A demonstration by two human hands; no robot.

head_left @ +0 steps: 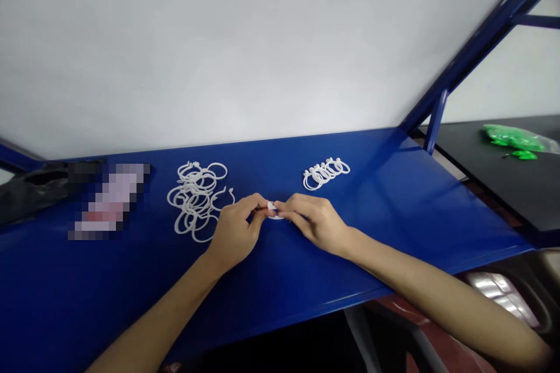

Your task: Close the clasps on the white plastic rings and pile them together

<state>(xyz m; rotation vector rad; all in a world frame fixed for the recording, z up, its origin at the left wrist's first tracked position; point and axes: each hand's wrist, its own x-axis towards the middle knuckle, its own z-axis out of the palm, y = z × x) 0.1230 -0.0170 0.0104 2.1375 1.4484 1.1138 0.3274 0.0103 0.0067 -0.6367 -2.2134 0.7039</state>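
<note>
Between my two hands is a white plastic curtain ring, mostly covered by the fingers. My left hand pinches its left side between thumb and fingers. On the opposite side my right hand pinches it too, the fingertips of both hands nearly meeting. Whether the ring's ends are joined is hidden. Just left of my left hand lies a loose, tangled pile of white rings, some with visibly open ends. Beyond my right hand, a row of overlapping white rings with knobbed ends appears closed.
All this rests on a blue table. A blurred-out flat item and a black bag lie at the left. Blue metal posts rise at the right, beside a black table holding a bag of green items.
</note>
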